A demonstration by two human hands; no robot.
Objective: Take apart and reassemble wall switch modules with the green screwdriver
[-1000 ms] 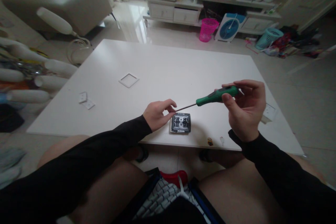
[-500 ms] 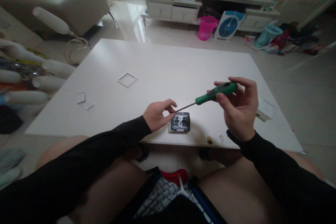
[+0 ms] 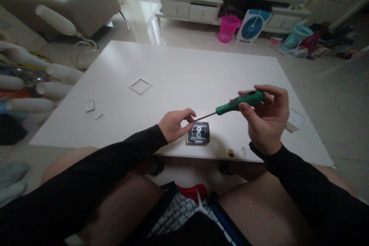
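Note:
My right hand [image 3: 268,117] grips a screwdriver [image 3: 240,102] by its green and black handle, the shaft slanting down to the left. At the shaft's tip, my left hand [image 3: 177,125] has its thumb and fingertips pinched together; a small item there, if any, is too small to make out. Just below the tip lies a square wall switch or socket module [image 3: 198,133] with a dark frame and grey metal inside, flat near the table's front edge. Right of it are a small yellow and black piece [image 3: 230,152] and a small clear bag or piece [image 3: 243,151].
The white table [image 3: 178,73] carries a thin square frame [image 3: 140,86], two small white socket inserts [image 3: 93,109] at the left, and a white socket box [image 3: 295,120] beyond my right hand. A pink basket [image 3: 228,29] and a blue fan [image 3: 252,26] stand on the floor behind.
My right hand and the screwdriver have shifted slightly to the right in view. My left hand keeps its pinch at the tip. The camera view has moved a little.

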